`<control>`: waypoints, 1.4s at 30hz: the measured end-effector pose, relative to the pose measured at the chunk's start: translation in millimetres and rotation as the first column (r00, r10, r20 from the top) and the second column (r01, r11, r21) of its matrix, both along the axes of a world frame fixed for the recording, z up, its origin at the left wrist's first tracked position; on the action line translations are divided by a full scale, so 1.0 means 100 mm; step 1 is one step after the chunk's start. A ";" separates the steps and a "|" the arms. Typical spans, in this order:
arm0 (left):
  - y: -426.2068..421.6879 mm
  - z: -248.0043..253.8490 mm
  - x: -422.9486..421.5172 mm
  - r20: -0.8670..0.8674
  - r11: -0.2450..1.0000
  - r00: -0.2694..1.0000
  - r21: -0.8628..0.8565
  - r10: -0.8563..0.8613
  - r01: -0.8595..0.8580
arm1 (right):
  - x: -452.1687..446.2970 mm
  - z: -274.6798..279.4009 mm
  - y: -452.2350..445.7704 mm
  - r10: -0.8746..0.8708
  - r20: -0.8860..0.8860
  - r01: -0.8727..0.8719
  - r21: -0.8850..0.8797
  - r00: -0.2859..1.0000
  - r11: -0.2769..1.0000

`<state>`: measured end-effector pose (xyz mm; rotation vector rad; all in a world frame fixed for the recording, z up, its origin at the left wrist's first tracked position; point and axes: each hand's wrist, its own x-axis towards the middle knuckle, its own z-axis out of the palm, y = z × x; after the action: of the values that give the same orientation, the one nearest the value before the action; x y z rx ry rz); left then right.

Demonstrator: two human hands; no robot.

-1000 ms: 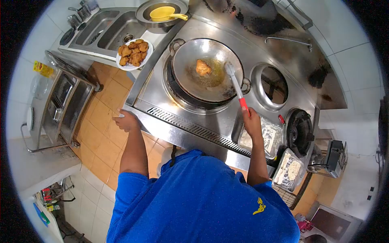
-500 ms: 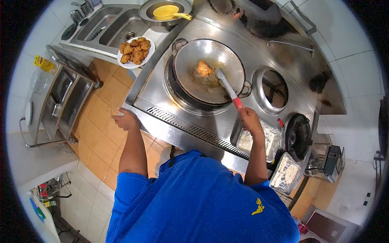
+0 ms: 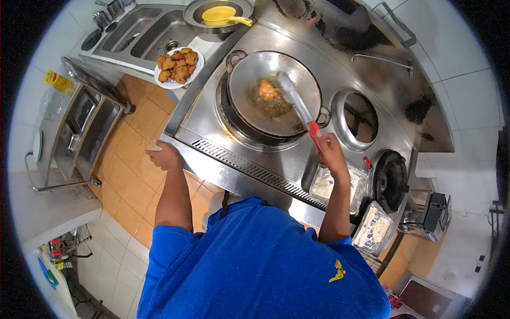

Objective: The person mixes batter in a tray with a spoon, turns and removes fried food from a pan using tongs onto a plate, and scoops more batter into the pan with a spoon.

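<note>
My right hand is closed round the red handle of metal tongs. The tongs' blurred tips are over the wok, to the right of one browned fried piece in bubbling oil, apart from it. Beside the stove's front left edge, my left hand is held low with curled fingers; a small pale thing shows between thumb and fingers, too small to name. A white plate piled with several fried pieces lies by the sink.
A yellow dipper rests in a metal basin beside the double sink. Two clear trays with pale contents lie to the right, near a black burner. A steel trolley stands left.
The tongs moved left to beside the fried piece, then their tips rose up and away from it. My right hand shifted slightly. My left hand stayed by the counter edge.
</note>
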<state>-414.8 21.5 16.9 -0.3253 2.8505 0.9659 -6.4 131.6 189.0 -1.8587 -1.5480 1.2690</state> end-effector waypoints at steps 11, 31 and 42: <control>-0.02 0.07 0.03 -0.004 0.997 0.999 0.060 -0.050 0.050 | 0.27 0.16 -0.74 0.062 0.161 -0.112 0.326 0.985 0.939; -0.04 0.12 -0.29 -0.588 -0.114 -0.080 0.020 -0.805 0.993 | -1.57 -0.14 -1.14 -0.162 0.113 0.107 0.382 0.980 0.918; 0.09 0.16 -0.56 -0.598 -0.104 -0.048 0.059 -0.800 0.993 | -1.55 -0.22 -0.79 -0.179 0.142 0.147 0.213 0.974 0.966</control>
<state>-471.1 31.0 33.2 1.9508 1.7911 1.2453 -161.5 52.6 166.8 -1.9487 -1.5043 0.8744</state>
